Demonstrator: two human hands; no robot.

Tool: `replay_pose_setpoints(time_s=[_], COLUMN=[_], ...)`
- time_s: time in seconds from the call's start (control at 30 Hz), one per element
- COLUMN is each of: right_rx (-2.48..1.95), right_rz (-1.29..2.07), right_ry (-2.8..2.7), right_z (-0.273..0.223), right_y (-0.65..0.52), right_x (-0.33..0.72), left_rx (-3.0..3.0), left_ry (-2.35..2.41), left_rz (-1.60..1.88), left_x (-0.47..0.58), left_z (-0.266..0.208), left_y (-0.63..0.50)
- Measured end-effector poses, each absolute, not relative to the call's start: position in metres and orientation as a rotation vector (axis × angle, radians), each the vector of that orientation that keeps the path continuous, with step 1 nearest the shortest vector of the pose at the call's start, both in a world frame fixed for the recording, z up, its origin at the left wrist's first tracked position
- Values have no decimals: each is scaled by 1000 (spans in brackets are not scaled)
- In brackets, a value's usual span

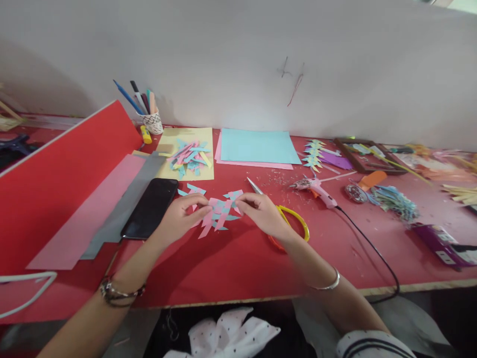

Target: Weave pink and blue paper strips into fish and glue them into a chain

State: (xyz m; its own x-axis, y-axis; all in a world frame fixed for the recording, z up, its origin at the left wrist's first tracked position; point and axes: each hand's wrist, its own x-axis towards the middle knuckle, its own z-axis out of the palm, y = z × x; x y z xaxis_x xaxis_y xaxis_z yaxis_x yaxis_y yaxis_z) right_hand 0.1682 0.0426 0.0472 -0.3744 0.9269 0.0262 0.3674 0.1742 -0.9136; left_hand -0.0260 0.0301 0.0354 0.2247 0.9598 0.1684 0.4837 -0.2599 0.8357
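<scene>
Between my two hands is a woven piece of pink and light blue paper strips [222, 215], held just above the red table. My left hand [186, 215] pinches its left side between thumb and fingers. On the right, my right hand [259, 211] pinches a pink and blue end of the strips. A few more pink and blue strips [194, 189] show just behind my left fingers. Scissors with yellow handles [303, 226] lie partly under my right wrist, their blades pointing away to the left.
A black phone [151, 209] lies left of my hands. Farther back are a pile of cut strips [191, 156] on yellow paper, blue sheets [257, 146], a pen cup [152, 122] and a finished paper braid [313, 155]. A pink glue gun [320, 191] with a black cord lies right.
</scene>
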Motion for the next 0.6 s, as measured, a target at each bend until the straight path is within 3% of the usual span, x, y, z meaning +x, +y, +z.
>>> replay_pose_setpoints(time_s=[0.27, 0.6], right_rx=[-1212, -1229], right_rz=[1221, 1137], right_ry=[-1832, -1937], right_z=[46, 51], right_y=[41, 45], right_x=[171, 178], left_rx=[1518, 1547], left_ry=[1299, 1294], left_rz=[967, 820], left_x=[-22, -10], left_z=[35, 42], left_y=[34, 40])
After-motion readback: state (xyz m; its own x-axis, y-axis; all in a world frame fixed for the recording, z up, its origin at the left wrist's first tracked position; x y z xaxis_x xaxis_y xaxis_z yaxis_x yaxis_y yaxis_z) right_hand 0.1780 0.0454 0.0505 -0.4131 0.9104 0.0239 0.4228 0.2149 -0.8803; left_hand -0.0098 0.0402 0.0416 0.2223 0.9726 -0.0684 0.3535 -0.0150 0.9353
